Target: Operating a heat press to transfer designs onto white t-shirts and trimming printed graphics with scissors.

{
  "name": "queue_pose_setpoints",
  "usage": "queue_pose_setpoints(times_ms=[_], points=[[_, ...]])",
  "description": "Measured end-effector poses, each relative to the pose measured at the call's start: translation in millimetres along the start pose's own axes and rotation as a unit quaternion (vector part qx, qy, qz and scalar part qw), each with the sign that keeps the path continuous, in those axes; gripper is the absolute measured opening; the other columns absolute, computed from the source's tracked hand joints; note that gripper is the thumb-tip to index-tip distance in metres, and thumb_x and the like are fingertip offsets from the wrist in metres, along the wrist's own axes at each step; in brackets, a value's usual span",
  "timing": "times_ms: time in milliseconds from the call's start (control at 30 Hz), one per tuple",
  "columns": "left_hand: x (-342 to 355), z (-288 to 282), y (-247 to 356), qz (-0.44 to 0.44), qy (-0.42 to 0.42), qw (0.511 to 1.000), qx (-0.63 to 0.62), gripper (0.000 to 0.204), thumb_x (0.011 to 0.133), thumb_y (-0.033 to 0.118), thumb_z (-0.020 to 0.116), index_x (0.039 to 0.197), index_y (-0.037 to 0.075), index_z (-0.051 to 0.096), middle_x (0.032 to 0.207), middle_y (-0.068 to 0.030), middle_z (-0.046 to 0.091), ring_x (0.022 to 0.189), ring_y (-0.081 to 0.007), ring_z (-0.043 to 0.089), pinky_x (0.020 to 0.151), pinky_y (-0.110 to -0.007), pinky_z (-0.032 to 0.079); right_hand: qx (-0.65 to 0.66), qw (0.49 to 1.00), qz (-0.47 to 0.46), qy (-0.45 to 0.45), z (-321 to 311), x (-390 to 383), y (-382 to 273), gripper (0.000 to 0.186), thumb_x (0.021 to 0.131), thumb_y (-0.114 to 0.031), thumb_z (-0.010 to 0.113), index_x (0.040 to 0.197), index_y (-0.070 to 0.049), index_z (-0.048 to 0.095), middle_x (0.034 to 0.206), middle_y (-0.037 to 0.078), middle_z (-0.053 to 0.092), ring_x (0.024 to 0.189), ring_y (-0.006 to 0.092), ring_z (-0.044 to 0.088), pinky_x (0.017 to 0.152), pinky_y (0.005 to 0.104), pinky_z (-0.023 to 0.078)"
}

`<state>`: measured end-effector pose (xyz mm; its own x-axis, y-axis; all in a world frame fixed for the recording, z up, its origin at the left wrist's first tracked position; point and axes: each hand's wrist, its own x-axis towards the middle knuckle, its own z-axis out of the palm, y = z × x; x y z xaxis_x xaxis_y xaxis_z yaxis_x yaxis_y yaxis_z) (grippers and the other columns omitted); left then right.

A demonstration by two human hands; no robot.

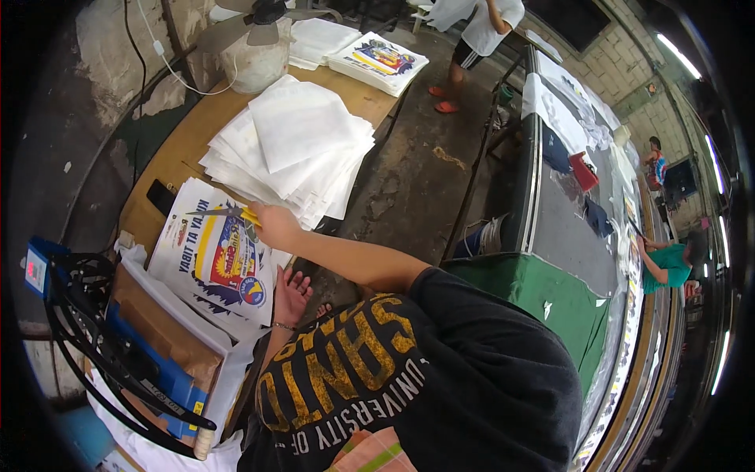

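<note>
My right hand [275, 228] is closed around the yellow handles of a pair of scissors [220, 212]. Their blades point left, over a stack of sheets [182, 245] printed with a colourful design. At the near right edge of that stack is my left hand [291, 296], palm partly up with fingers apart and nothing in it. A bracelet shows on the left wrist. Just beyond the printed sheets lies a loose pile of blank white sheets [300, 130].
A dark phone [160, 196] lies on the wooden table [149, 167]. Farther back are another printed stack [377, 64] and a whitish bucket [255, 63]. Black straps [82, 346] hang at the left. A long dark table [566, 208] stands right; people are beyond the aisle.
</note>
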<state>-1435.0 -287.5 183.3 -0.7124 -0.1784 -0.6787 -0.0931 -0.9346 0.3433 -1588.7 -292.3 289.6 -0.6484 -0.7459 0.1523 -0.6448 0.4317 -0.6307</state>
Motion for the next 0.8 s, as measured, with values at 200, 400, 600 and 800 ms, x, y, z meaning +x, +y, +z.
queue_pose_setpoints(times_ms=[200, 400, 600, 800], points=[[-3.5, -14.5, 12.3, 0.003, -0.117, 0.993, 0.017, 0.047, 0.088, 0.052, 0.054, 0.119, 0.016, 0.046, 0.102, -0.0023, 0.056, 0.090, -0.0187, 0.057, 0.075, -0.035, 0.048, -0.067, 0.993, -0.078, 0.050, -0.5, 8.2, -14.4, 0.037, 0.068, -0.011, 0.063, 0.104, -0.008, 0.060, 0.080, 0.019, 0.062, 0.077, 0.0369, 0.061, 0.071, 0.0456, 0.049], [-17.1, -4.5, 7.7, -0.024, -0.211, 0.974, 0.083, 0.058, 0.093, 0.055, 0.041, 0.135, 0.015, 0.037, 0.121, -0.0075, 0.052, 0.101, -0.0216, 0.055, 0.083, -0.037, 0.047, 0.334, 0.930, 0.067, 0.135, 25.1, 14.2, 4.5, 0.030, 0.080, -0.002, 0.056, 0.107, 0.011, 0.053, 0.075, 0.013, 0.064, 0.055, 0.0147, 0.063, 0.047, 0.0256, 0.047], [-32.3, 32.4, 21.6, 0.104, -0.270, 0.957, 0.015, 0.064, 0.093, 0.057, 0.039, 0.141, 0.017, 0.028, 0.116, -0.0036, 0.051, 0.104, -0.0165, 0.050, 0.089, -0.035, 0.043, 0.514, 0.828, 0.175, 0.141, 8.2, -22.3, -8.0, 0.038, 0.082, -0.004, 0.054, 0.116, 0.010, 0.044, 0.078, 0.013, 0.060, 0.057, 0.0173, 0.061, 0.048, 0.0255, 0.047], [-5.5, 32.0, 11.3, 0.145, -0.153, 0.977, 0.002, 0.044, 0.092, 0.047, 0.050, 0.116, 0.011, 0.054, 0.102, -0.0002, 0.059, 0.098, -0.0112, 0.052, 0.080, -0.029, 0.042, 0.525, 0.789, 0.306, 0.094, 20.7, -78.0, 20.1, 0.041, 0.082, -0.007, 0.056, 0.119, 0.005, 0.043, 0.078, 0.011, 0.059, 0.059, 0.0170, 0.059, 0.049, 0.0272, 0.047]])
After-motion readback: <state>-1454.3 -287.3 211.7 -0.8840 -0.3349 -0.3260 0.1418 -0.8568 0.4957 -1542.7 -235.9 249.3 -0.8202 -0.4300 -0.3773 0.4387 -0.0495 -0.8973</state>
